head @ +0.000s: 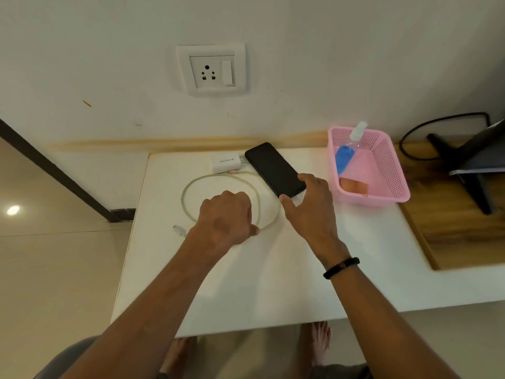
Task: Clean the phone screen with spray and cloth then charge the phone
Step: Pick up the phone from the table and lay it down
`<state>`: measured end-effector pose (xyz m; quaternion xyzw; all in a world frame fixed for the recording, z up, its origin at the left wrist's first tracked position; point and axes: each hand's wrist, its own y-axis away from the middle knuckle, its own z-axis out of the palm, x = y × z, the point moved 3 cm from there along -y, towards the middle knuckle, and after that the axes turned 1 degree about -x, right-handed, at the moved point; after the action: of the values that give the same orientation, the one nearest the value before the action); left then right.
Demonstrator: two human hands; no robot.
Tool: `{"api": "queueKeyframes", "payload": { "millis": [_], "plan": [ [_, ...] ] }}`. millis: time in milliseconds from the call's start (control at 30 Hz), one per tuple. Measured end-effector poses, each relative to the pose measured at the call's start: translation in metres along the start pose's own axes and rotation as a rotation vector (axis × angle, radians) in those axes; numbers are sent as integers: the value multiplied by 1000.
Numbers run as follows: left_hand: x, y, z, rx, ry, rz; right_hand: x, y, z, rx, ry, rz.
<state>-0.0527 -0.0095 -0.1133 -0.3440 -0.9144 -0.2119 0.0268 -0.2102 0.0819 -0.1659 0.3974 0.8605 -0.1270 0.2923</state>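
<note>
The left hand hung loosely curled, knuckles up; the right hand reached forward, fingers spread, thumb out.

1. Warm, even indoor light; the white table is the brightest area.
2. 1 round glare spot shines on the glossy floor at left.
3. Shadows under both hands are soft and faint.
4. Wide-angle distortion bends the edges; the monitor stand looks smeared.
</note>
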Motion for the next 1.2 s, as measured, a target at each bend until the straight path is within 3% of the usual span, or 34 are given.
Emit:
{"api": "queueKeyframes", "payload": {
  "millis": [200, 400, 667, 933, 1200],
  "plan": [
    [-1, -4, 10, -33, -111, -29, 2, -19, 11, -32, 65, 3],
    [2, -10, 23, 44, -181, -57, 3, -28, 19, 21, 82, -8],
    [2, -18, 28, 86, -164, -53, 1, -23, 11, 85, -191, 100],
    [-11, -24, 18, 130, -134, -135, 1, 28, -16, 68, -596, 380],
    [-19, -26, 11, 200, 17, -141, 1, 94, -43, 16, -576, 440]
  ]
}}
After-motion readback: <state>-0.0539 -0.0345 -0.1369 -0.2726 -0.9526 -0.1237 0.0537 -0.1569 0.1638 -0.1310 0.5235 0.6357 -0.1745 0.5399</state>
